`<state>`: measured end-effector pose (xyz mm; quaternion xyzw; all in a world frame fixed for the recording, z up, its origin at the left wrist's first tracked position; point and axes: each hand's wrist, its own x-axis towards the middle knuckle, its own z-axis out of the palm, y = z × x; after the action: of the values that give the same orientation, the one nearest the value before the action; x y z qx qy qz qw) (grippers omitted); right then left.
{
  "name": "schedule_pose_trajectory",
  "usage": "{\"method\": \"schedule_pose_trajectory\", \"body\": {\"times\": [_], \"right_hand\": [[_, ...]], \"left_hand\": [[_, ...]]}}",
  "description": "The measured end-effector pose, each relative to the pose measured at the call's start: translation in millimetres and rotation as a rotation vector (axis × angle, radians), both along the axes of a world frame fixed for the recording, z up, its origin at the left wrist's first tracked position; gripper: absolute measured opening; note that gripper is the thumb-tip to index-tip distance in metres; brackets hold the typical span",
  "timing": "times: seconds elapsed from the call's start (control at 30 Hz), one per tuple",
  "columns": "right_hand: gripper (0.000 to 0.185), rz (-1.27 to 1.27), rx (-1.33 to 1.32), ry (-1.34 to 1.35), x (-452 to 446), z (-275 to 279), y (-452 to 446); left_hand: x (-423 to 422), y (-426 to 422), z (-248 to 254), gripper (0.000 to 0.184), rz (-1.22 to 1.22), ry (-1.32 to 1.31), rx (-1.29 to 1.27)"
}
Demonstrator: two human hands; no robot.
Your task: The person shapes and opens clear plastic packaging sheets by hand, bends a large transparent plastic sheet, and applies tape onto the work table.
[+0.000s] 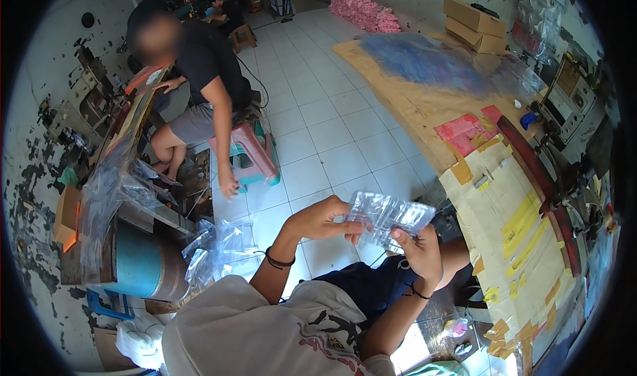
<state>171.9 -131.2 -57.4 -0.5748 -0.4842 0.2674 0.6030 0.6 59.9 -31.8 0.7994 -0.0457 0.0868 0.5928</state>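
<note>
A small stack of clear, shiny plastic sheets or bags (390,215) is held up in front of my lap, catching the light. My left hand (326,218) is closed on its left edge, thumb and fingers pinching it. At the lower right edge, my right hand (421,253) grips the same plastic with the thumb on top. Whether the plastic is one folded piece or several layers I cannot tell. Both hands are above the tiled floor, left of a workbench covered in yellowish board (511,223).
A co-worker (206,71) sits on a pink and green stool (249,154) at the left bench, one arm hanging down. Loose clear plastic (222,243) lies on the floor near a blue drum (142,260). Cardboard boxes (474,24) stand on the right table; pink bundles (363,10) lie behind.
</note>
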Motion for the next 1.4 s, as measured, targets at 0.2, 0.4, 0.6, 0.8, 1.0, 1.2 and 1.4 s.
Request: {"method": "schedule_pose_trajectory", "body": {"times": [0.2,0.4,0.6,0.8,1.0,1.2,1.4], "right_hand": [[0.032,0.085,0.097,0.083,0,-6,1],[0.033,-0.085,-0.037,0.128,2,4,-2],[0.027,-0.004,0.093,0.07,2,-8,-1],[0.025,-0.043,-0.018,0.097,4,0,-3],[0.029,-0.025,0.057,0.139,-2,3,3],[0.029,-0.255,0.084,0.046,-13,2,25],[0.032,-0.243,0.045,0.067,-19,7,26]], "left_hand": [[3,-9,-10,0.023,-0.179,-0.031,-0.336],[10,-5,-2,0.028,0.232,0.043,-0.033],[1,1,-9,0.019,0.323,-0.003,0.077],[3,0,-1,0.015,0.315,-0.021,0.124],[1,-4,-8,0.026,0.179,-0.033,-0.242],[-2,-3,-1,0.026,0.385,-0.02,-0.172],[-5,-4,4,0.028,0.431,-0.065,-0.185]]}}
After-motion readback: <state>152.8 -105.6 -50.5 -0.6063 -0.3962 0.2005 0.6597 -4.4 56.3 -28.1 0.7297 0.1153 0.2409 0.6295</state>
